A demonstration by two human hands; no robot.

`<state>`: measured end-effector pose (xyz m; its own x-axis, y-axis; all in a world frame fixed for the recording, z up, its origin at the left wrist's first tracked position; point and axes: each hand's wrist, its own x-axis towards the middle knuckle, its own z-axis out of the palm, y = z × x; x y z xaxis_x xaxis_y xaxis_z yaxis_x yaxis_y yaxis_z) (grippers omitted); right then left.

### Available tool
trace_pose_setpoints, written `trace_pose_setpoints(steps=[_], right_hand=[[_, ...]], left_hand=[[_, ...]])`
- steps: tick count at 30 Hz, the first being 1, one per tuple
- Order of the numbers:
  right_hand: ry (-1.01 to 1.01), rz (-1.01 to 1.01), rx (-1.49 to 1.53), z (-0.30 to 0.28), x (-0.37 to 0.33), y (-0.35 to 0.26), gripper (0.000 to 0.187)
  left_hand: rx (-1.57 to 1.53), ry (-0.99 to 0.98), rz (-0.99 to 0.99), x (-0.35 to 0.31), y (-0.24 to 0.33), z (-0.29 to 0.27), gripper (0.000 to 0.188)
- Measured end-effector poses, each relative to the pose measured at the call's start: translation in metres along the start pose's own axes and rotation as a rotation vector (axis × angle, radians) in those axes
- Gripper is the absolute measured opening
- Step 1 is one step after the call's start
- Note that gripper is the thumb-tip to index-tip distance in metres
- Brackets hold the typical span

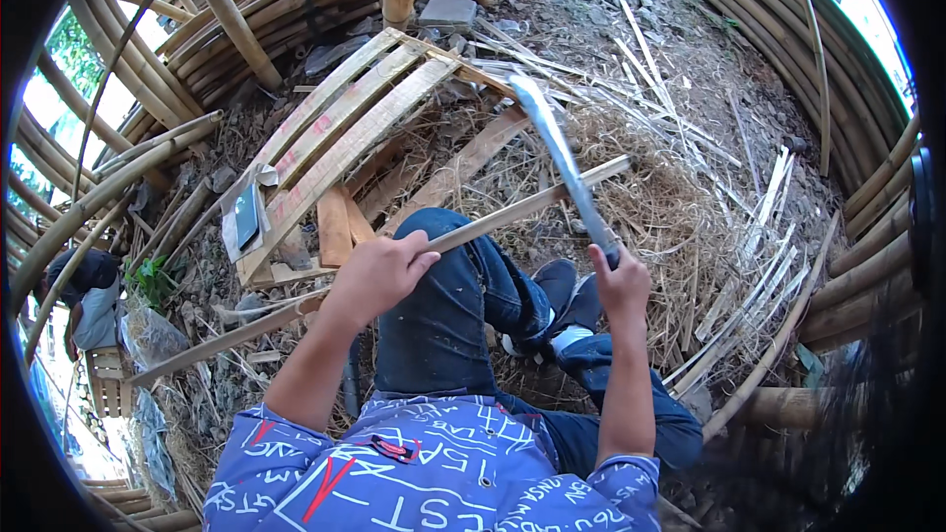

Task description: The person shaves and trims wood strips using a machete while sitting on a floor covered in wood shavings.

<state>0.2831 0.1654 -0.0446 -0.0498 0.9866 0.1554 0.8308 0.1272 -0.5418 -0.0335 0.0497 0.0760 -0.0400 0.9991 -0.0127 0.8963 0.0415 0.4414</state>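
A long, narrow bamboo strip [527, 207] runs slantwise across my raised knee, its far end up to the right. My left hand [386, 274] is closed round it just above the knee. My right hand [623, 286] grips the dark handle of a machete [554, 138] with a long, slightly curved blade. The blade points up and away, crossing the strip near its far end. I cannot tell whether the edge touches the strip. The strip's lower end reaches far to the left, past my forearm.
A slatted wooden pallet [330, 133] leans ahead to the left, a phone [246, 215] lying on it. Shavings [631, 227] and thin split strips [774, 207] litter the ground. Bamboo poles [852, 89] fence the place. A grey block [448, 13] lies at the back. Another person [94, 296] is at far left.
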Motion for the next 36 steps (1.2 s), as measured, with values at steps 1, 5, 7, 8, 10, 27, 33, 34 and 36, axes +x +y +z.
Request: trace_pose_setpoints(steps=[1, 5, 7, 8, 10, 27, 33, 34, 36], right_hand=[[-0.002, -0.009, -0.050, 0.004, -0.004, -0.002, 0.062], [-0.022, -0.038, 0.060, 0.003, -0.028, -0.029, 0.057], [-0.017, -0.174, 0.102, 0.004, -0.035, -0.040, 0.054], [-0.021, -0.173, 0.107, 0.002, -0.035, -0.043, 0.054], [-0.089, -0.264, -0.032, -0.009, -0.026, -0.046, 0.062], [-0.088, -0.283, 0.010, 0.003, -0.036, -0.059, 0.055], [-0.009, -0.155, 0.017, 0.009, -0.011, -0.009, 0.058], [0.029, 0.000, 0.062, 0.008, -0.008, 0.004, 0.059], [0.041, -0.010, -0.032, 0.006, -0.005, 0.018, 0.059]], left_hand=[[-0.002, 0.004, 0.005, 0.001, 0.000, 0.001, 0.028], [0.014, 0.000, 0.012, 0.001, -0.010, 0.005, 0.027], [-0.027, -0.001, 0.014, -0.002, -0.016, 0.008, 0.026], [-0.046, 0.011, 0.014, -0.004, -0.020, 0.011, 0.026], [-0.066, 0.025, 0.010, -0.007, -0.023, 0.010, 0.026], [-0.003, 0.044, 0.021, -0.005, -0.019, 0.009, 0.027], [-0.043, 0.014, 0.014, -0.004, -0.022, 0.008, 0.026], [-0.052, 0.012, 0.023, -0.001, -0.021, 0.010, 0.026], [0.039, 0.040, 0.071, -0.002, -0.017, 0.007, 0.028]])
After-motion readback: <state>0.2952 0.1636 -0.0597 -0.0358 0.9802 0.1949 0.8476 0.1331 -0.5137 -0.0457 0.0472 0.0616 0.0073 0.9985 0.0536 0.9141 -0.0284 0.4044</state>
